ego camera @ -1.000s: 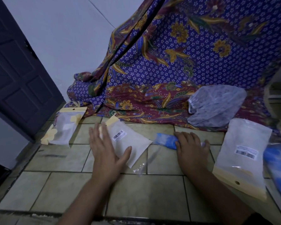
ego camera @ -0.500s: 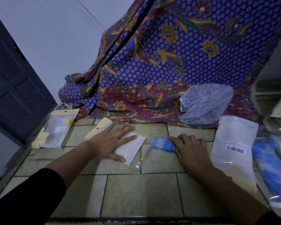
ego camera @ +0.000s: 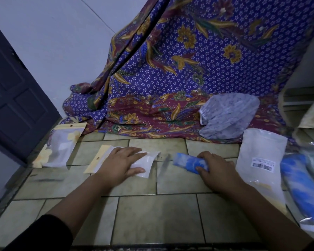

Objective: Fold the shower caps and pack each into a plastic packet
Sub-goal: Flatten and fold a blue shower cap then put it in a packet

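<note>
Bare tiled floor (ego camera: pixel 158 214) lies before both hands; packets (ego camera: pixel 261 160) flank it.

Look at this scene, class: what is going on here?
A person is packing shower caps on a tiled floor. The left hand presses flat on a plastic packet with a yellow header. The right hand grips a rolled blue shower cap beside that packet, not yet inside it. A filled packet lies far left, a pile of spare packets lies right, and a grey shower cap lies on the batik cloth.
</note>
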